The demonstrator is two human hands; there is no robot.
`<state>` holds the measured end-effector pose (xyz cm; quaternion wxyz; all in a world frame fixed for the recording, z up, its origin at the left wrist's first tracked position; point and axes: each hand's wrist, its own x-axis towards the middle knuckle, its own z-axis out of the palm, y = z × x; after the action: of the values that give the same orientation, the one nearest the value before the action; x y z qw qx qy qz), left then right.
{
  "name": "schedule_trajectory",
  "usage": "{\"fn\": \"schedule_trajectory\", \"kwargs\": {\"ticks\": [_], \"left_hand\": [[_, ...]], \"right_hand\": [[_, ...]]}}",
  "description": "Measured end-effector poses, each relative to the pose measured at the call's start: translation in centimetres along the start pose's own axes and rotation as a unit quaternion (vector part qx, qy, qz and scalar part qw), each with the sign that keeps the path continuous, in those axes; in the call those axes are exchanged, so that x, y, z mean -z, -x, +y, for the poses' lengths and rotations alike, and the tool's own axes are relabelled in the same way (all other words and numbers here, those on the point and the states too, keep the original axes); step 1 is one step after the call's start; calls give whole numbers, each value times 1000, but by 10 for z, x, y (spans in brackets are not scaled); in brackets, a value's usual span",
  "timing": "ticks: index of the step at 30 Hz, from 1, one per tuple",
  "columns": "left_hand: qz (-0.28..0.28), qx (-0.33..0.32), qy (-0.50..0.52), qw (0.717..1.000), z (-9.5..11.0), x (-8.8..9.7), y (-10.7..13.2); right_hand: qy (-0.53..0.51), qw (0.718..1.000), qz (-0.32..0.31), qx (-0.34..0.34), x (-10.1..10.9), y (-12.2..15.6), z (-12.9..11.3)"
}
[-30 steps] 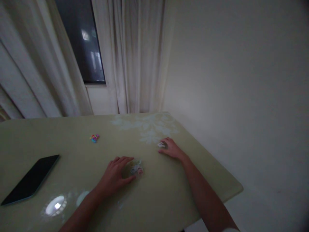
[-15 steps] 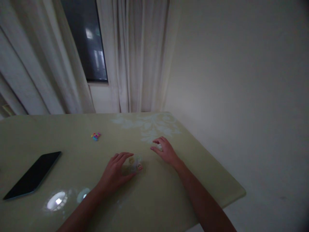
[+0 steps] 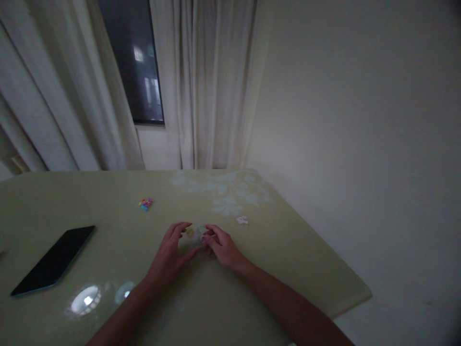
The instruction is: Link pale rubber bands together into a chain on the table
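A small clear plastic box [image 3: 198, 234] with yellowish and reddish bits inside stands on the table in front of me. My left hand [image 3: 175, 247] grips its left side, thumb at the near edge and fingers at the far edge. Over the right part of the box is my right hand [image 3: 220, 246], its fingers bent and drawn together in a pinch. Whatever lies between those fingertips is too small to make out. A little pile of white pieces [image 3: 242, 220] lies on the table beyond and to the right of my right hand.
The pale green glossy table [image 3: 108, 192] has a white leaf pattern at the back. A black tablet [image 3: 54, 260] lies at the left. Farther back is a heap of small colourful pieces [image 3: 146, 203]. Curtains [image 3: 194, 96] and a wall [image 3: 342, 134] stand behind and to the right.
My right hand has moved left and nearer, from the white pieces to the box, and its fingers have closed. The white pieces are now uncovered. My left hand stays at the box.
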<state>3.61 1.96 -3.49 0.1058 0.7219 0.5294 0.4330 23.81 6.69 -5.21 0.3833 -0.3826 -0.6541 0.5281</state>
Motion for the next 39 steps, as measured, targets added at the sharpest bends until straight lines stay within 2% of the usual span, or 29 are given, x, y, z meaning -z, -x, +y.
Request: {"fn": "schedule_trajectory", "kwargs": {"ticks": [4, 6, 13, 18, 24, 29, 34, 39], "left_hand": [[40, 31, -8, 999, 1, -5, 1], [44, 41, -43, 997, 1, -8, 2], [11, -59, -154, 986, -5, -15, -2], [-20, -54, -149, 987, -12, -5, -3], [-37, -78, -154, 984, -24, 6, -11], [-56, -108, -159, 980, -33, 15, -11], [-94, -160, -163, 969, -26, 26, -9], [-92, -179, -184, 962, -18, 27, -11]], "right_hand": [[-90, 995, 5, -34, -5, -6, 6], [-95, 995, 12, -35, -7, -8, 6], [47, 998, 7, 31, -29, -18, -10], [98, 993, 19, 69, -47, -23, -12], [155, 984, 32, 76, -38, -16, -7], [262, 960, 56, 77, -27, -13, -13], [284, 950, 43, 120, -24, -13, -14], [314, 941, 28, 121, -25, -11, -15]]}}
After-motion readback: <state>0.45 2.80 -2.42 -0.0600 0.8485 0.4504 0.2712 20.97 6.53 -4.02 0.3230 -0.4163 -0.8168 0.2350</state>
